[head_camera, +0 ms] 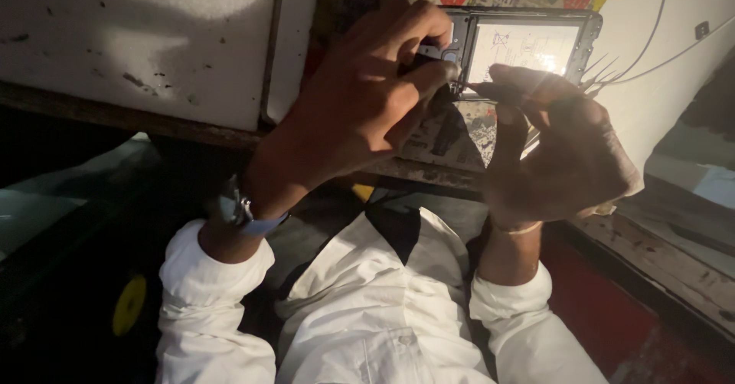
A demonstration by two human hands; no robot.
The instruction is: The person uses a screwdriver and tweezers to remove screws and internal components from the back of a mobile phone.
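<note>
The left hand (360,101) is gripping the opened phone (521,43) tight on the tabletop (138,47). The right hand (566,147) is pinching a thin tool (478,87).

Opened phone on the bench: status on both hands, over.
Left hand pressing down on the opened phone. Right hand holds a thin dark tool, tip at the phone's edge. Nothing blocking.

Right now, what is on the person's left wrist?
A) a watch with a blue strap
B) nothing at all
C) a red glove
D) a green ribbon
A: a watch with a blue strap sits on the wrist of the left hand, just above the white sleeve, while that hand rests on the opened phone.
</note>
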